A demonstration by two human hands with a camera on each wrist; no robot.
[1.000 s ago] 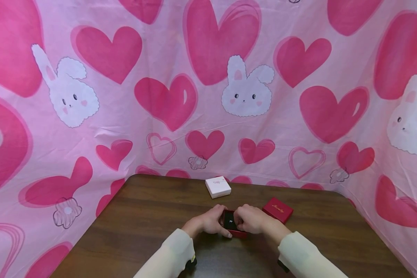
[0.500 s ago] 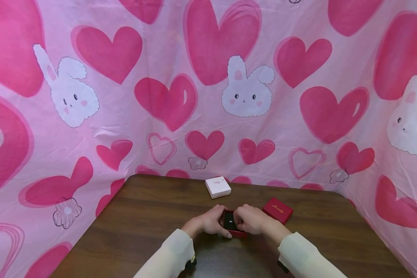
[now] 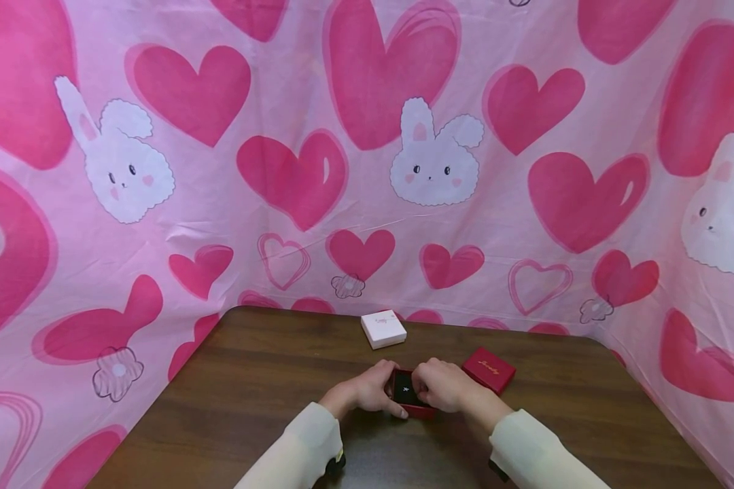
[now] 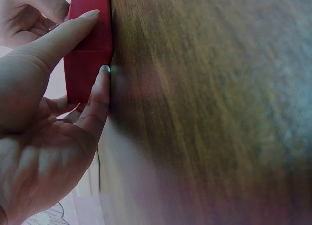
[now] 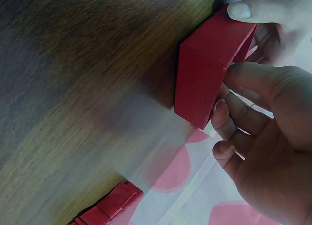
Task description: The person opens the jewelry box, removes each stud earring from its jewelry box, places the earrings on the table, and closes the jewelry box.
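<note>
A small open red jewelry box [image 3: 422, 411] sits on the table in the head view. Inside it lies a black insert [image 3: 401, 395] bearing a tiny silver piece, too small to tell its kind. My left hand [image 3: 372, 387] grips the box from the left; in the left wrist view its thumb lies along one red wall [image 4: 87, 71] and its fingers wrap another. From the right, my right hand [image 3: 446, 386] reaches over the rim with curled fingers, thumb tip just past the edge in the right wrist view. What its fingertips touch inside is hidden.
Right of the box lies a red lid [image 3: 489, 369] with gold lettering; the right wrist view shows a red ribbon bow [image 5: 109, 205] there. A white box [image 3: 383, 329] stands near the back edge of the wooden table [image 3: 269, 380]. Pink heart-patterned cloth [image 3: 293, 81] hangs behind.
</note>
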